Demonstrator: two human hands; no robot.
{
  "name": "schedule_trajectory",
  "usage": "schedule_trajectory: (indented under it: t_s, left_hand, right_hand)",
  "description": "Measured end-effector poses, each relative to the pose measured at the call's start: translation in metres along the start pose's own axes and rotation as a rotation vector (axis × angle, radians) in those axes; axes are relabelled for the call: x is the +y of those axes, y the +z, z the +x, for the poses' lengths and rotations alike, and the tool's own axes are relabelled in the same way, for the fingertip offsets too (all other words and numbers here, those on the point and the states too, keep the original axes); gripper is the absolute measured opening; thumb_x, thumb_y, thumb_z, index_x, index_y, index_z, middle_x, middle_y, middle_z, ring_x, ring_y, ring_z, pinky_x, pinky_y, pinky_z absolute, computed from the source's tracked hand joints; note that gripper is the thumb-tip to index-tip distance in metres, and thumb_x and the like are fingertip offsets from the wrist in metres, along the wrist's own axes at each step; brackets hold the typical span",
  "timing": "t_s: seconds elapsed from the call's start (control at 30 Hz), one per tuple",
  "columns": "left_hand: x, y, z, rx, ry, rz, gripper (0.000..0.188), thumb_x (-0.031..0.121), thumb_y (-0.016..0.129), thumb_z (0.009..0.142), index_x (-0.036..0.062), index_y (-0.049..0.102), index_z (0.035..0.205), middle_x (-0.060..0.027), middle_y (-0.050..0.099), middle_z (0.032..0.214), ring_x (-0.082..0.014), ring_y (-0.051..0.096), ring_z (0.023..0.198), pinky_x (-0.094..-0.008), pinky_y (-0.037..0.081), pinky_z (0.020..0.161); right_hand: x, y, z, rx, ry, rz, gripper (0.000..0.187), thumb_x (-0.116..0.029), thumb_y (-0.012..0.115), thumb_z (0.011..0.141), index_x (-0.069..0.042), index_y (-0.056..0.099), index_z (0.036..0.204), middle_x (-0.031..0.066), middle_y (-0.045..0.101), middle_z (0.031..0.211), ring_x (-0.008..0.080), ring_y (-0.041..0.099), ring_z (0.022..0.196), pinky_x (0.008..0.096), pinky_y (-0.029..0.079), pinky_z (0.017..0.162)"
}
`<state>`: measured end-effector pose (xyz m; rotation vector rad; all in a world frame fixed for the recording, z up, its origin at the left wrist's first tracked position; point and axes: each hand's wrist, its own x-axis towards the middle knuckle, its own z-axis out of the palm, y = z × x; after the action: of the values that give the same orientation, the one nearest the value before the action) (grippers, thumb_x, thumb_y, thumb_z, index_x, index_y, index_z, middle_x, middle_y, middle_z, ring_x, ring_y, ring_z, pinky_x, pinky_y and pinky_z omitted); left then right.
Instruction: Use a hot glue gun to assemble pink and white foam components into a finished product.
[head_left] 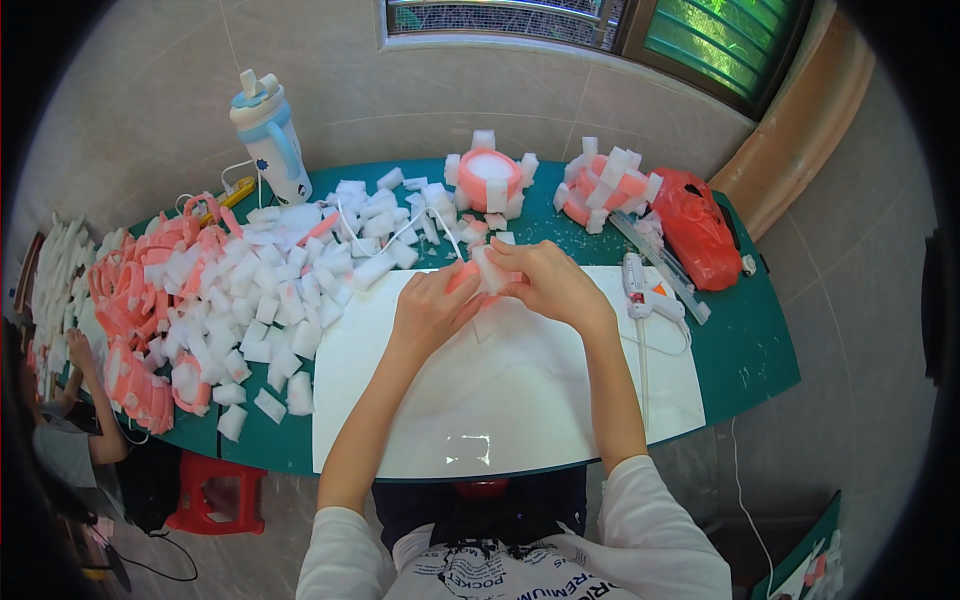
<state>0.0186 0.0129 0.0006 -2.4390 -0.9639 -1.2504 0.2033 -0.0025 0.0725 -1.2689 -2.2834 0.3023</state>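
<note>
Both hands meet above the far part of the white board point(450, 400). Between them is a pink foam piece point(466, 277) with a white foam block point(492, 268) against it. My left hand point(432, 308) grips the pink foam from the left, fingers closed on it. My right hand point(552, 285) pinches the white block and the pink foam from the right. The fingers hide much of the piece, so its whole shape does not show. Just beyond the hands lie small pink and white foam scraps point(472, 230).
White foam blocks point(270, 300) and pink foam rings point(140, 280) heap at left. Beyond stand two block-studded pink rings, one round point(490, 170), one crowded point(605, 190). A glue gun point(637, 285), clear sticks point(665, 262), red bag point(695, 235) and bottle point(272, 140) surround. Another person point(75, 440) works far left.
</note>
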Motion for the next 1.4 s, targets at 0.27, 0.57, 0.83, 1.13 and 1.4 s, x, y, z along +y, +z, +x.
schedule_trajectory:
  t_s: [0.27,0.57,0.83,1.13,1.4]
  left_hand:
    - [-0.003,0.007,-0.003,0.013,0.06,0.097,0.021,0.018,0.069,0.072,0.0129,0.061,0.091,-0.0139,0.062,0.099,-0.0211,0.059,0.069,-0.0294,0.045,0.06]
    - [-0.005,0.008,-0.005,0.022,0.112,0.198,0.03,0.009,0.06,0.066,0.0192,0.057,0.093,-0.0142,0.061,0.101,-0.0153,0.058,0.067,-0.0256,0.041,0.056]
    - [-0.003,0.006,-0.006,-0.023,0.092,0.175,0.025,0.01,0.068,0.068,0.0137,0.061,0.092,-0.0136,0.061,0.101,-0.0195,0.058,0.069,-0.0288,0.045,0.059]
    - [0.005,0.002,0.0,0.017,0.055,0.122,0.023,0.017,0.07,0.069,0.0115,0.061,0.09,-0.0121,0.062,0.099,-0.0211,0.057,0.065,-0.0296,0.045,0.057]
    - [0.003,0.005,-0.002,0.031,0.061,0.137,0.022,0.017,0.07,0.069,0.0119,0.062,0.089,-0.0126,0.062,0.099,-0.0208,0.056,0.065,-0.029,0.045,0.057]
  right_hand:
    - [-0.001,-0.001,0.001,-0.031,0.048,0.023,0.04,-0.005,0.069,0.069,0.0,0.06,0.107,0.0129,0.055,0.119,0.0326,0.057,0.087,0.0368,0.045,0.08]
    - [0.006,0.006,0.0,0.003,0.049,-0.027,0.041,-0.005,0.069,0.068,-0.001,0.06,0.108,0.0121,0.056,0.118,0.0318,0.057,0.084,0.0375,0.045,0.08]
    - [0.009,0.001,0.002,-0.031,-0.039,0.054,0.037,-0.009,0.07,0.07,0.0,0.061,0.105,0.0183,0.057,0.113,0.0293,0.06,0.068,0.0323,0.047,0.066]
    - [0.001,-0.003,0.004,-0.062,0.048,0.121,0.033,-0.013,0.066,0.076,0.003,0.06,0.104,0.0215,0.062,0.095,0.0273,0.056,0.059,0.032,0.045,0.06]
    - [0.001,0.001,0.002,0.003,0.012,0.13,0.033,-0.011,0.066,0.075,0.003,0.06,0.104,0.0224,0.062,0.087,0.0282,0.055,0.059,0.032,0.045,0.059]
